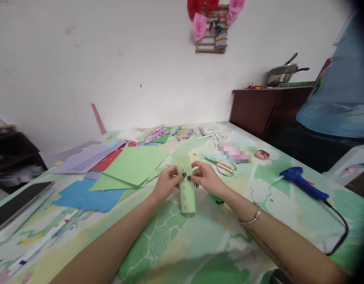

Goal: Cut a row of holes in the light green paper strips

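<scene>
- I see a pale-green paper tube point(187, 199) with a column of small circles down its front, above the green-and-white patterned tablecloth point(173, 252); can't tell if its lower end touches.
- My left hand point(166, 182): clamped on tube's left side, thumb on the front.
- My right hand point(208, 179): clamped on tube's right side, thumb near the left one.
- Gold-handled metal scissors point(216, 162): right of tube, slightly beyond, blades parted a little.
- Blue plastic glue gun point(308, 188) with black cord: well right of tube.
- Light-green paper sheets point(137, 163): left of tube, overlapping.
- Blue paper sheet point(89, 196): farther left of tube.
- Small green-and-black object point(218, 199): just right of tube, partly hidden by my right forearm.
</scene>
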### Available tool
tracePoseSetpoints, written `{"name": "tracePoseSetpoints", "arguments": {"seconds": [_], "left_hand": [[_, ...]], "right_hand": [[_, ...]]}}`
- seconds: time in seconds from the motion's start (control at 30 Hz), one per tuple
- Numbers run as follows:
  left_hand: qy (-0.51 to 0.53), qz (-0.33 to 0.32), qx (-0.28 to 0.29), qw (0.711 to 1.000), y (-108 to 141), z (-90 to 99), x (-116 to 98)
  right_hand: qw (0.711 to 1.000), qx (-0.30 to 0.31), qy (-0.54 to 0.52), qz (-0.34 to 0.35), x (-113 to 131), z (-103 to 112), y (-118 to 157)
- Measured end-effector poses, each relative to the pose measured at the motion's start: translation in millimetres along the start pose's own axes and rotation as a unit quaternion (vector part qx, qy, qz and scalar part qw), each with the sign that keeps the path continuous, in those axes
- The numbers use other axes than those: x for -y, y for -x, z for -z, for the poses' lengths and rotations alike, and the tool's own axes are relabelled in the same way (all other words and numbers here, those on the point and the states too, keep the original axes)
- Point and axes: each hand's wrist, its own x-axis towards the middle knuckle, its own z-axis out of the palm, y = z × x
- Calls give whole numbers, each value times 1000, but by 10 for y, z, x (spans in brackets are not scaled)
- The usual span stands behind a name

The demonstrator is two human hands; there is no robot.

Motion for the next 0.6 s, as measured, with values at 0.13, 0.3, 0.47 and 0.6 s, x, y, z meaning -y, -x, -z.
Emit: {"name": "tracePoseSetpoints", "arguments": {"seconds": [0.13,0.3,0.47,0.6], "left_hand": [[-21,-3,-11,1000,-4,7,-11],[-77,-21,-55,995,-12,17,5],[-156,-114,-189,963,-12,59,-116],[-186,-212,-234,930,285,-4,-343]], "right_hand": [[1000,8,18,-6,6,-9,-7],[996,29,62,-49,-4,-3,-36],[977,104,137,-125,-34,13,-43],[952,147,224,-147,48,24,-11]]}}
